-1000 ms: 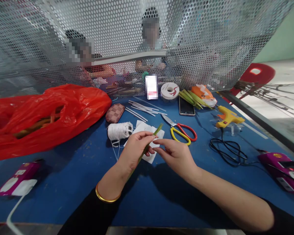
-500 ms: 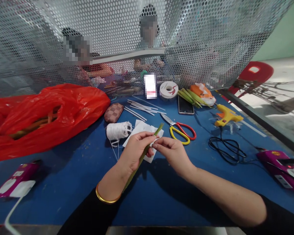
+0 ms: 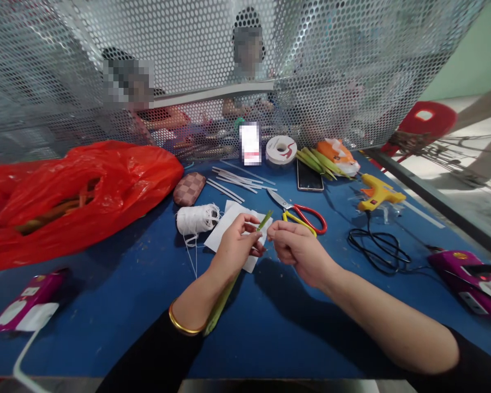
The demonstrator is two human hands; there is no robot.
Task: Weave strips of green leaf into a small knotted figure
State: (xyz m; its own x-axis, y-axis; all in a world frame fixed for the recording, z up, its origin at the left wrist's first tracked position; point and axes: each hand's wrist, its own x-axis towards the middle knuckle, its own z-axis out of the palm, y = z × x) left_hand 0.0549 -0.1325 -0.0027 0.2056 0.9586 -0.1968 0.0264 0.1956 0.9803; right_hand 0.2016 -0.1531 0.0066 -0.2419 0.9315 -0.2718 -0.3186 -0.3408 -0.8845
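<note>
A long, narrow green leaf strip [image 3: 222, 304] runs diagonally under my left hand [image 3: 241, 240], which grips it near the top with the fingers closed. Its frayed tip pokes out above the thumb, and the lower end lies beneath my wrist. Just to the right, my right hand [image 3: 292, 248] is closed in a pinch, a small gap from the left fingertips. Whatever it pinches is too small to make out. Sheets of white paper [image 3: 225, 232] lie on the table under the left hand. A spool of white string [image 3: 196, 218] sits to the left, loose strands trailing from it.
Scissors [image 3: 317, 218] lie beyond my right hand. White sticks [image 3: 237, 179], a ribbon roll [image 3: 281, 148], a phone [image 3: 310, 177], and green leaves [image 3: 317, 162] are farther back. Rightward are a yellow glue gun [image 3: 378, 192] and cable; leftward, a red plastic bag [image 3: 139, 180]. Perforated metal mesh [image 3: 180, 60] rises behind.
My right hand has drawn away to the right from the left fingertips, its fingers curled tighter. My left hand keeps hold of the leaf strip. At far right, a person's legs have shifted.
</note>
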